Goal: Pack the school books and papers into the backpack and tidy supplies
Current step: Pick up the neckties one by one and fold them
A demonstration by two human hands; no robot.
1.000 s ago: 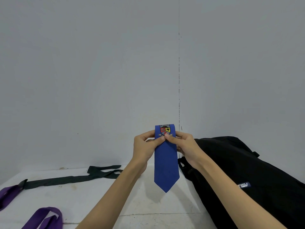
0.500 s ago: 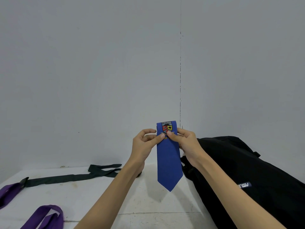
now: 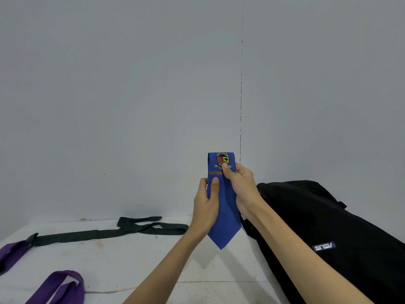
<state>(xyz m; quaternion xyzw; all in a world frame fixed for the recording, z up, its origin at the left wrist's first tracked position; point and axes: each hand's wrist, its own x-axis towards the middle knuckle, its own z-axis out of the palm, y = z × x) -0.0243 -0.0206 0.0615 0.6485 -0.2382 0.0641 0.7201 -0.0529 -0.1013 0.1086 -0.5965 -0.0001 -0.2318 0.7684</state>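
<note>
Above the white counter (image 3: pixel 135 255), a blue tie (image 3: pixel 223 218) is pinched by both hands (image 3: pixel 206 207) (image 3: pixel 241 189), apparently for folding, then stowing in the bag (image 3: pixel 328 227).

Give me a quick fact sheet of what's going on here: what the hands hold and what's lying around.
held item: blue tie with a crest and the letters KETUA, held up, point hanging down
left hand: grips the tie's left edge, thumb on the front
right hand: pinches the tie higher up, thumb just under the crest
bag: black backpack lying on the right, white logo patch
surface: white table
other items: dark green tie lying flat on the left; purple ties at the lower left
</note>
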